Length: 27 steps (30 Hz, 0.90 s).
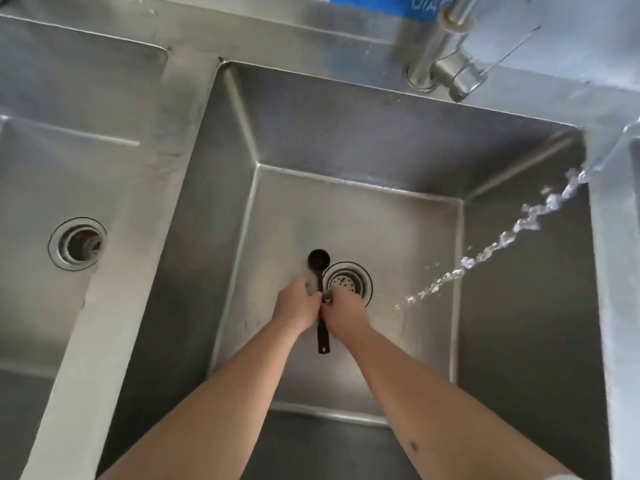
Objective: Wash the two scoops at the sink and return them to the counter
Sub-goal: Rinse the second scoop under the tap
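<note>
A black scoop (pixel 319 260) with a round bowl and a long flat handle is held low inside the steel sink (pixel 346 140), just left of the drain strainer (pixel 348 280). My left hand (pixel 298 306) and my right hand (pixel 343 311) both close on the middle of its handle, the bowl pointing away from me and the handle end sticking out below my hands. A stream of water (pixel 502 244) falls from the upper right and lands right of the hands, not on the scoop. Only one scoop is in view.
A second steel basin (pixel 41 188) with its own drain (pixel 77 243) lies to the left, past a wide steel divider. The faucet base (pixel 446 64) stands on the back ledge at upper right. A blue label (pixel 388 1) sits at the top edge.
</note>
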### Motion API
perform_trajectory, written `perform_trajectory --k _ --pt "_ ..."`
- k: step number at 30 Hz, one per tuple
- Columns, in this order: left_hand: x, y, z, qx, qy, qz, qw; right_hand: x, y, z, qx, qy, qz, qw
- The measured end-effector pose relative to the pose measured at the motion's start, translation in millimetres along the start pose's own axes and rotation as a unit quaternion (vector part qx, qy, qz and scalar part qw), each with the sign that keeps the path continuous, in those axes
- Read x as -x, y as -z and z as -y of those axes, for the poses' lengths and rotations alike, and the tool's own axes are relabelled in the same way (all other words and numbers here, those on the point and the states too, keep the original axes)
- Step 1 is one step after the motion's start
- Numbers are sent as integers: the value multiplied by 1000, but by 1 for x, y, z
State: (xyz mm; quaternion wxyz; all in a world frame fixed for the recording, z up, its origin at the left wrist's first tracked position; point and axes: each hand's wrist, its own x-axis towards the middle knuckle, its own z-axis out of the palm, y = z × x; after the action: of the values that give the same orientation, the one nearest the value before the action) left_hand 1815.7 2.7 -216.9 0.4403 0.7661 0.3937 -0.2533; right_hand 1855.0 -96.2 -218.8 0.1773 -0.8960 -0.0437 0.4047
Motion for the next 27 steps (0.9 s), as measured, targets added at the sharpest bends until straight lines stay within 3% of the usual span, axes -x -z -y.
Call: perform_trajectory --k 7,11,17,27 --pt "-29 -6 10 20 -20 -13 1000 -23 -17 1 -10 -22 -18 1000" --pt "-27 -4 11 11 -35 6 999 -18 -11 -9 -76 7 31 997" --pt "22 7 -11 96 -67 69 991 39 22 -26 -356 -18 84 931" --pt "121 -3 -93 294 -52 190 935 151 116 -51 -469 -79 55 878"
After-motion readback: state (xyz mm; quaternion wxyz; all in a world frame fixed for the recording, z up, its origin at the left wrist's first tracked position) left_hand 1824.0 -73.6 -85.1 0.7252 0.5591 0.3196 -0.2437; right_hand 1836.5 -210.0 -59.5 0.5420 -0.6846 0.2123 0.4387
